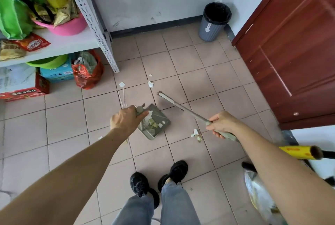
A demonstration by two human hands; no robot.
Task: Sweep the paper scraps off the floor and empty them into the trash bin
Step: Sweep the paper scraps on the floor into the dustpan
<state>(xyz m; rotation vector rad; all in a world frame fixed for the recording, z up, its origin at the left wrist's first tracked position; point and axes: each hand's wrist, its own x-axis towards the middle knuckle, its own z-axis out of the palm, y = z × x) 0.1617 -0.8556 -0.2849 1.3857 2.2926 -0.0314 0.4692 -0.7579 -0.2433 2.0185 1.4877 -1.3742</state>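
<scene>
Left hand (125,120) closed on dustpan (154,123) handle, pan tilted to retain scraps (151,122). Right hand (222,124) closed on broom (181,106), raised. Scraps (195,134) remain on floor (208,83); bin (213,23) far right.

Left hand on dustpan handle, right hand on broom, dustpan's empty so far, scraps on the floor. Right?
Not quite: the dustpan is not empty. The head view shows several paper scraps already lying in it. The rest holds: the left hand grips the dustpan handle, the right hand holds the broom, and loose scraps lie on the floor.
</scene>
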